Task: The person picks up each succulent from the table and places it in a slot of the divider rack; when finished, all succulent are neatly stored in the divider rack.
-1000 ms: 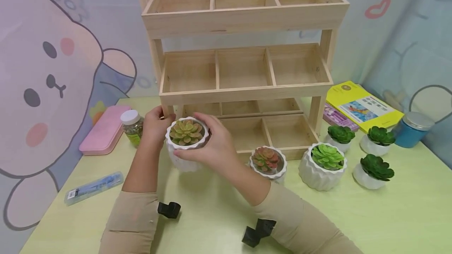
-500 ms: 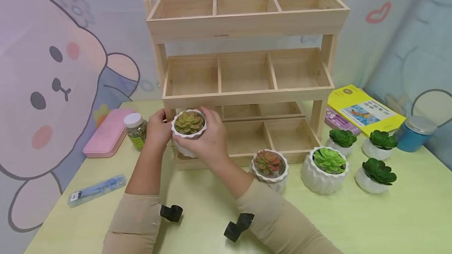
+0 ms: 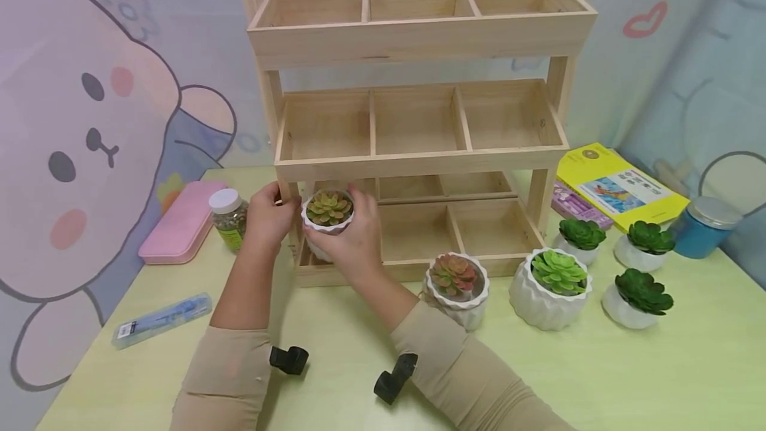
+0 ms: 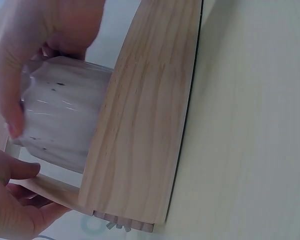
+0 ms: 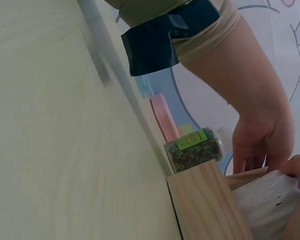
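My right hand [image 3: 359, 238] grips a white ribbed pot by its rim, with a yellow-green succulent [image 3: 329, 208] in it. In the head view the pot is in the bottom tier's left compartment; the left wrist view shows the white pot [image 4: 65, 110] behind the front board, apparently still held by the right hand [image 4: 50, 30]. Whether its base touches the compartment floor is hidden. With its thumb and fingers my left hand [image 3: 269, 218] holds the left upright of the wooden three-tier shelf [image 3: 419, 159]; the left wrist view shows this left hand [image 4: 15, 200] pinching the wood.
A pot with a reddish succulent [image 3: 456, 278] and one with a bright green succulent [image 3: 556, 271] stand before the shelf. Small dark green succulents [image 3: 643, 291] sit right, near a blue jar [image 3: 706, 228] and yellow book [image 3: 619, 185]. Left are a granule jar [image 3: 229, 218] and pink case [image 3: 182, 221].
My right hand has carried the yellow-green succulent's pot from in front of the shelf back and down into the bottom left compartment. My left hand keeps hold of the upright.
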The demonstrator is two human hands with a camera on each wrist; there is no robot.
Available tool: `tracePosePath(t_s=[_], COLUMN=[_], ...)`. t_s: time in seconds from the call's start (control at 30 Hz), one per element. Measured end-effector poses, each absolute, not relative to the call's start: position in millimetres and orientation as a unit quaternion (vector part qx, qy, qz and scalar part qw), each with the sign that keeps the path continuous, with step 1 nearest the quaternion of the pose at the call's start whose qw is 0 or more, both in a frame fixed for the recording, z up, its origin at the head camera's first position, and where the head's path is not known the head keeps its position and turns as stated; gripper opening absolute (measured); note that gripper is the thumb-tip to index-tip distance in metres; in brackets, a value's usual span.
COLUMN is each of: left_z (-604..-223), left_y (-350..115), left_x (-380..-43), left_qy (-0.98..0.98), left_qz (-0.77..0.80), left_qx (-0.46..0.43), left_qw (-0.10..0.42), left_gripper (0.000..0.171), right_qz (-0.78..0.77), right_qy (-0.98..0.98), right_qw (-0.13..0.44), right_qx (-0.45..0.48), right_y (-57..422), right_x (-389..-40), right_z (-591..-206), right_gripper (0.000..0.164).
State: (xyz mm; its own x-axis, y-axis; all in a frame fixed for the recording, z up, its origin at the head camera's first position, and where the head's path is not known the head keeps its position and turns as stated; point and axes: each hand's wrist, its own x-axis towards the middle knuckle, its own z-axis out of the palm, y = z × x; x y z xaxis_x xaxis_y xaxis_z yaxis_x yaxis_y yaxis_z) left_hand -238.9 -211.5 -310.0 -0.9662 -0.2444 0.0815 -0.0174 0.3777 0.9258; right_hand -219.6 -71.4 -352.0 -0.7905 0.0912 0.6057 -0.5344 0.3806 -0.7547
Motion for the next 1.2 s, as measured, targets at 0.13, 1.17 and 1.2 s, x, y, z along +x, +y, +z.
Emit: tracePosePath(t_s=[0.13,1.17,1.2], left_z=[-310.1,-310.7,-310.4], left_y=[-210.8,-211.9,-211.7], left_x=[-238.2,-237.5,-237.5], left_qy=[-0.823,-0.823,-0.825], left_qz=[-0.554,-0.555,-0.552], left_qx=[0.077,0.074,0.073], left_qw=[0.098,0.093,0.093], left_gripper=[0.040,0.041,0.041], right_qz=[0.536,0.464,0.460], right_qy=[-0.794,-0.864,-0.865], right_qw=[0.260,0.162,0.163], right_qx=[0.123,0.113,0.114], right_y=[-70.8,-70.9,-70.6], right_x=[-223.6,-230.8,-230.4], right_z=[-359.4,-368.4,-367.4], right_gripper=[0.084,0.091,0.092])
